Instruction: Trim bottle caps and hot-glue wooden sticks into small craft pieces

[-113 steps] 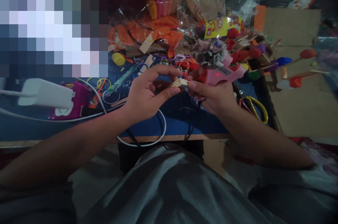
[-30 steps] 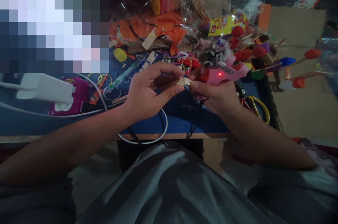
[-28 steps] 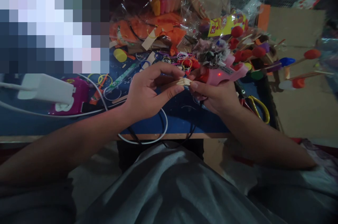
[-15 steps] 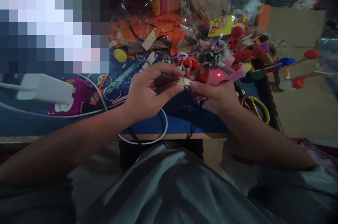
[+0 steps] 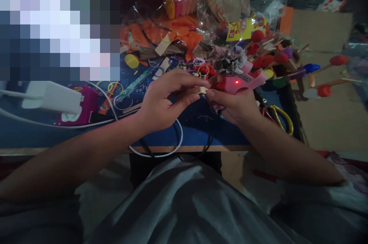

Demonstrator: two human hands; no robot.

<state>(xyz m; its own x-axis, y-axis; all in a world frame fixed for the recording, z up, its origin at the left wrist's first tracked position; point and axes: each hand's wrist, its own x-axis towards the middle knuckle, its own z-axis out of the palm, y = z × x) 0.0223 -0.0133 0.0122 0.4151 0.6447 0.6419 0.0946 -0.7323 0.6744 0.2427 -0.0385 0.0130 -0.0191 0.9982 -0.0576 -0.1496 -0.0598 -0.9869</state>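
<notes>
A small bundle of pale wooden sticks [image 5: 202, 90] lies between my hands, level with the middle of the table. My left hand [image 5: 169, 100] pinches it, thumb below and fingers curved over the top. At the bundle's right end, the thumb of my right hand [image 5: 235, 104] presses against the sticks; its fingertips are partly hidden behind them. Just beyond my right hand is a pink glue gun [image 5: 244, 83] with a lit red light. I cannot tell whether the hand touches it.
Scissors [image 5: 281, 119] with yellow handles lie right of my right arm. A white charger [image 5: 51, 96] sits in a magenta socket block [image 5: 92, 100], its white cable [image 5: 181, 136] looping over the table edge. Scraps, bands and colourful clay-tipped sticks [image 5: 281, 58] crowd the back and right.
The fingers of my left hand have slid slightly right and lower over the sticks, covering more of them. My right hand stays nearly in place.
</notes>
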